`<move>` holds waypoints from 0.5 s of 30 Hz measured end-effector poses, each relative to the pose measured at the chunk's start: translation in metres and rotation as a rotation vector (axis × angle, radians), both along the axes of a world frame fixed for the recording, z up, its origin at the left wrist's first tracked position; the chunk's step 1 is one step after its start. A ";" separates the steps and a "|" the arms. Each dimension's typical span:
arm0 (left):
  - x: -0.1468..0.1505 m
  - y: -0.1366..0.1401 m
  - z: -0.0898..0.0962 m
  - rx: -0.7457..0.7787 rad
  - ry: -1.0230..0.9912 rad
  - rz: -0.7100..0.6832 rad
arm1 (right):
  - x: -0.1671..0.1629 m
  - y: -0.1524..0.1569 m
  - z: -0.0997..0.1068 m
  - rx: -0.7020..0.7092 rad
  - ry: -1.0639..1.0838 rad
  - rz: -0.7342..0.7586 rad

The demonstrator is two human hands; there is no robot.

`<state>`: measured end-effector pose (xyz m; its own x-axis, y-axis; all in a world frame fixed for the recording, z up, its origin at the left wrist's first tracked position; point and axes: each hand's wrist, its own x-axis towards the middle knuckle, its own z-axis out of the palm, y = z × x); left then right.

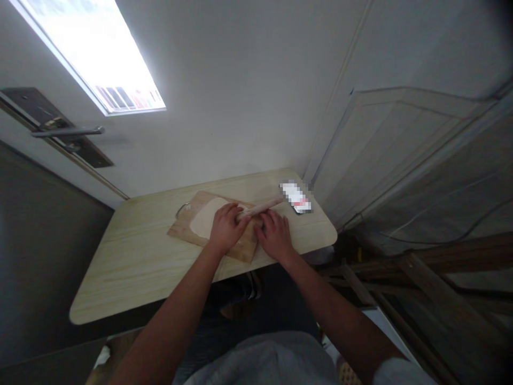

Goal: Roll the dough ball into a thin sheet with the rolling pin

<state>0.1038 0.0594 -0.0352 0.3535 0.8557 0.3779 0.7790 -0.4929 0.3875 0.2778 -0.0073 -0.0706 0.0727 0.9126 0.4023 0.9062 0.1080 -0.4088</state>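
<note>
A pale, flat sheet of dough [203, 218] lies on a wooden cutting board [240, 252], spread over its left and middle part. Across the board's upper right slants a light wooden rolling pin [267, 205], one end reaching past the board's edge. My left hand [226, 229] is closed over the pin's near left part, its fingers covering some of the dough. Bent fingers of my right hand [276, 235] rest against the lower side of the pin, near the board's right edge. The palms and part of the pin are hidden from view.
The board lies on a light wood-grain table [132, 256] with rounded corners, pushed against a white door. A phone [295, 198] with a blurred screen lies at the table's right. A metal door handle [72, 131] juts out at left; wooden beams [433, 289] are at right.
</note>
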 end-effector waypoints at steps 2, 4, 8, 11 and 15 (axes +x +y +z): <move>-0.007 -0.002 -0.002 -0.023 0.005 -0.038 | 0.001 0.001 -0.001 0.023 0.009 0.000; -0.011 -0.004 -0.001 -0.048 0.004 -0.014 | 0.003 0.006 0.000 0.034 0.022 -0.017; -0.009 -0.007 0.005 -0.068 0.041 0.085 | 0.009 0.027 0.007 -0.006 0.042 -0.069; -0.007 -0.008 0.007 -0.071 0.095 0.050 | 0.009 0.033 0.010 -0.005 0.053 -0.061; -0.011 -0.015 0.003 -0.045 0.070 -0.017 | -0.002 0.008 0.006 0.041 0.041 -0.023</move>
